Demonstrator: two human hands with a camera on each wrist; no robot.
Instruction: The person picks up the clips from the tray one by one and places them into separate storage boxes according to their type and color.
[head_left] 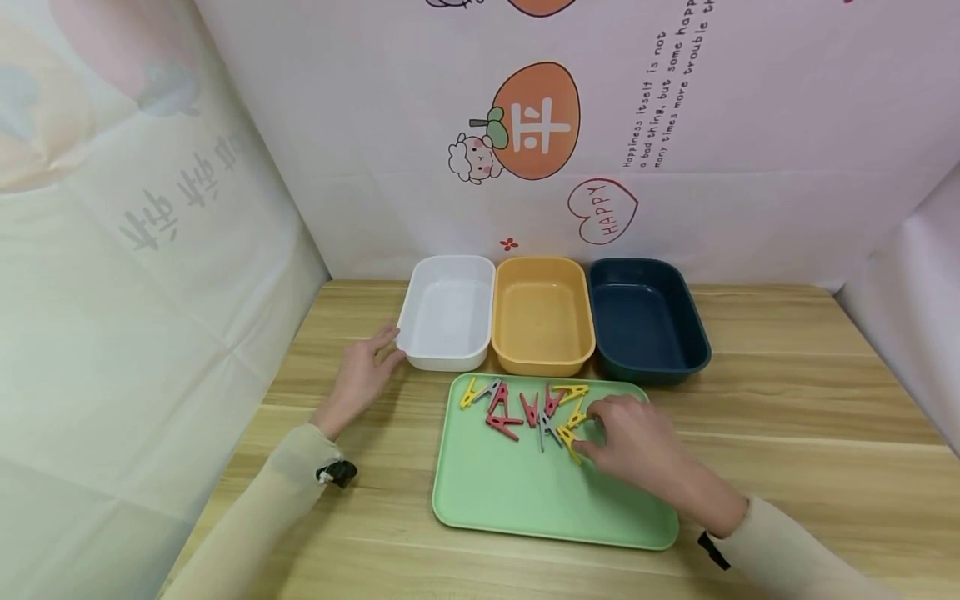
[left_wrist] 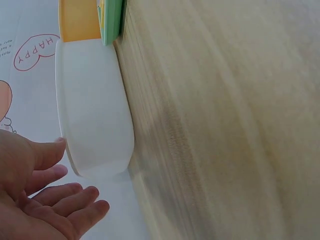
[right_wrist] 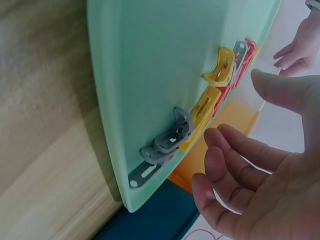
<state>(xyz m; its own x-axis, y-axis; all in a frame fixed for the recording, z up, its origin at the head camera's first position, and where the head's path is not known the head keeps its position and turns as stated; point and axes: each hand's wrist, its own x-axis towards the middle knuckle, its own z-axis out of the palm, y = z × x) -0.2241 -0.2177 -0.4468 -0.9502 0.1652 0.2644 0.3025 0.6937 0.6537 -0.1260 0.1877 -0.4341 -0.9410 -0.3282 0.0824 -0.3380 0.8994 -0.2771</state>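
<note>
Over the green tray point(head_left: 517, 500), your wide, empty right hand point(head_left: 641, 442) seems ready to pick, so pinch a yellow clip point(right_wrist: 196, 122).

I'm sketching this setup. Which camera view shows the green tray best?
The head view: the green tray shows from above, uncropped by the frame, with the right hand hiding part. The right wrist view shows a close stretch, cut off by the frame; the left wrist view only a small piece near the top.
</note>
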